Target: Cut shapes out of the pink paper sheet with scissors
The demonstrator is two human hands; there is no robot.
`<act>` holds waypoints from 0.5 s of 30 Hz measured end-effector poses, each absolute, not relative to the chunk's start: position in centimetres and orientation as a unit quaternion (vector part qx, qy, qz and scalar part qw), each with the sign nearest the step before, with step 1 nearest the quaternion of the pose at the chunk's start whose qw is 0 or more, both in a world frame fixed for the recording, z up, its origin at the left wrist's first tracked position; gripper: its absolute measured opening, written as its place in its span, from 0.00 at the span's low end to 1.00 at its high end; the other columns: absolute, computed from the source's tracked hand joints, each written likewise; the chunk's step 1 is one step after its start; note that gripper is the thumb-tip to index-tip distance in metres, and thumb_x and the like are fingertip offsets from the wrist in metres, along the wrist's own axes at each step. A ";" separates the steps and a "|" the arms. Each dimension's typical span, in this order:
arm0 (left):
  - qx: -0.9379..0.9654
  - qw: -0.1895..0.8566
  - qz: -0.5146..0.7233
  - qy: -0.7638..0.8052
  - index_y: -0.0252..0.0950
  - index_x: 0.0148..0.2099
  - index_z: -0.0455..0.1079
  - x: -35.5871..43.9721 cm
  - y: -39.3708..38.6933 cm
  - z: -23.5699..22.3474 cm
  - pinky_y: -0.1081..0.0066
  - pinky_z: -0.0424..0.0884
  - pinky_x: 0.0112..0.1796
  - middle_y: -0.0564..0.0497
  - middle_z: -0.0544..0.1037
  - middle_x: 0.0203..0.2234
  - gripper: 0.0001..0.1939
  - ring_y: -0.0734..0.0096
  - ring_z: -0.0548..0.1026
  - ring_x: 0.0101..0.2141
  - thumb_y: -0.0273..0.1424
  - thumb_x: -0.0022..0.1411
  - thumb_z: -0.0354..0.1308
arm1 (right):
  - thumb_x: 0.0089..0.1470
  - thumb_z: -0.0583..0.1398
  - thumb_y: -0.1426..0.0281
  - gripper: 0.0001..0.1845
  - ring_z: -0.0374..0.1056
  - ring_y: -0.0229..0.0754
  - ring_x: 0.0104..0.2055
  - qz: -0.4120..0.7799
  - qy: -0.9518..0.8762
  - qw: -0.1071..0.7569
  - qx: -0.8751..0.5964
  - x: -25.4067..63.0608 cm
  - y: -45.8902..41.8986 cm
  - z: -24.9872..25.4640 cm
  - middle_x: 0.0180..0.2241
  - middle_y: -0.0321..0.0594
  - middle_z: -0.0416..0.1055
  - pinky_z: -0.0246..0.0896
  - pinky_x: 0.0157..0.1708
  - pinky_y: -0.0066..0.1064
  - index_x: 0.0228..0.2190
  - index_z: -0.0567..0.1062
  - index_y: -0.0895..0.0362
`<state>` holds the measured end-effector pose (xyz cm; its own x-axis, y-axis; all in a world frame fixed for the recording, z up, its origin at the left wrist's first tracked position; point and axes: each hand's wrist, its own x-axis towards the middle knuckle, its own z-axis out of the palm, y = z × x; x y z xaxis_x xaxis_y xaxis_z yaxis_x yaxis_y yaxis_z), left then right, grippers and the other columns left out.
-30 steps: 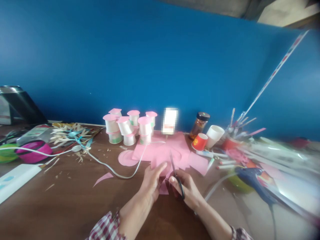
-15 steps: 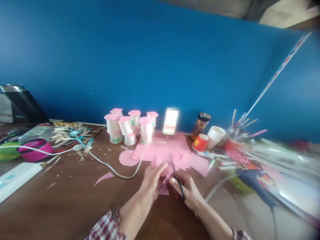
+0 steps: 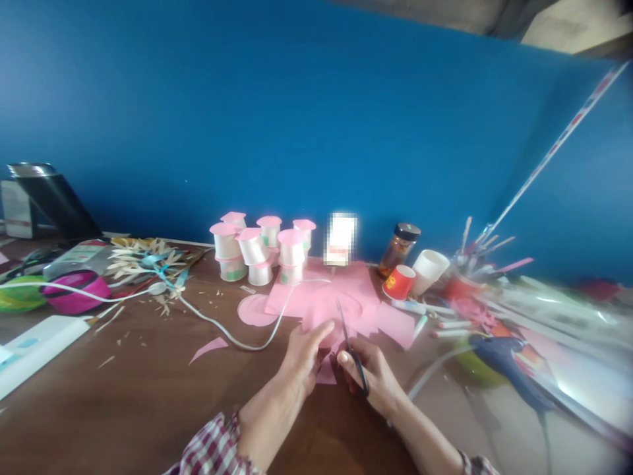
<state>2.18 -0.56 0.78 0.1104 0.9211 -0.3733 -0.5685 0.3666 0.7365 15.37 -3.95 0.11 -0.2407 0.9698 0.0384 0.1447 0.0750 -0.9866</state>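
Observation:
A piece of pink paper (image 3: 320,324) is pinched in my left hand (image 3: 302,353), the thumb lying on top. My right hand (image 3: 370,369) grips black-handled scissors (image 3: 357,366), whose blades point away from me beside the paper's right edge. Whether the blades touch the paper I cannot tell. Beyond both hands, larger pink sheets (image 3: 291,297) lie on the table, with pink paper circles (image 3: 254,310) at their left. A curved pink scrap (image 3: 210,348) lies to the left of my left hand.
Stacked white paper cups (image 3: 227,246) with pink tops stand at the back. A white cable (image 3: 217,333) crosses the table. On the right are a jar (image 3: 398,247), a red cup (image 3: 399,282), a white cup (image 3: 429,269) and a blue glue gun (image 3: 512,363). A power strip (image 3: 42,346) lies left.
The view has shifted slightly, so the table's things appear a little farther right. My hands keep nearly the same pose, still holding the paper and scissors.

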 end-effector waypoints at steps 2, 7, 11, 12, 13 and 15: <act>0.211 0.716 0.524 0.412 0.33 0.31 0.71 2.2 -0.6 0.7 0.68 0.70 0.22 0.48 0.73 0.21 0.12 0.66 0.73 0.22 0.33 0.44 0.68 | 0.53 0.58 0.52 0.22 0.53 0.31 0.15 0.500 -0.608 0.410 -0.461 15.4 -4.0 0.1 0.13 0.27 0.56 0.47 0.16 0.23 0.24 0.65 0.58; 0.217 0.721 0.522 0.401 0.32 0.31 0.72 2.2 -0.6 0.6 0.67 0.71 0.23 0.47 0.74 0.22 0.12 0.66 0.73 0.22 0.33 0.45 0.67 | 0.53 0.58 0.52 0.21 0.53 0.32 0.15 0.490 -0.611 0.408 -0.469 15.4 -4.0 -0.1 0.13 0.28 0.57 0.47 0.17 0.24 0.24 0.66 0.59; 0.212 0.722 0.521 0.403 0.30 0.33 0.72 2.3 -0.6 0.5 0.66 0.71 0.23 0.45 0.75 0.23 0.16 0.63 0.74 0.23 0.34 0.43 0.68 | 0.51 0.59 0.52 0.22 0.54 0.32 0.15 0.493 -0.604 0.408 -0.476 15.4 -3.9 0.0 0.13 0.28 0.58 0.47 0.16 0.23 0.24 0.67 0.59; 0.209 0.721 0.521 0.406 0.30 0.34 0.72 2.3 -0.5 0.4 0.66 0.71 0.23 0.45 0.75 0.23 0.16 0.63 0.75 0.23 0.34 0.43 0.69 | 0.51 0.59 0.51 0.22 0.54 0.32 0.15 0.494 -0.602 0.407 -0.477 15.4 -3.9 0.0 0.13 0.28 0.58 0.47 0.16 0.23 0.24 0.67 0.59; 0.208 0.720 0.522 0.408 0.30 0.34 0.72 2.3 -0.5 0.4 0.67 0.71 0.23 0.45 0.75 0.23 0.17 0.63 0.75 0.23 0.34 0.42 0.69 | 0.50 0.59 0.51 0.22 0.54 0.32 0.15 0.494 -0.602 0.406 -0.478 15.4 -3.9 -0.1 0.13 0.28 0.58 0.47 0.16 0.23 0.25 0.67 0.59; 0.210 0.717 0.527 0.406 0.29 0.34 0.72 2.3 -0.5 0.3 0.67 0.71 0.22 0.45 0.75 0.23 0.18 0.63 0.74 0.23 0.34 0.42 0.69 | 0.51 0.59 0.51 0.23 0.54 0.32 0.15 0.490 -0.604 0.405 -0.480 15.5 -3.8 -0.1 0.13 0.28 0.58 0.47 0.16 0.23 0.25 0.68 0.59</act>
<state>2.30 -0.46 0.33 0.1162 0.9252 -0.3612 -0.5852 0.3576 0.7278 15.46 -3.85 -0.12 -0.2110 0.9773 0.0187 0.1828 0.0582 -0.9814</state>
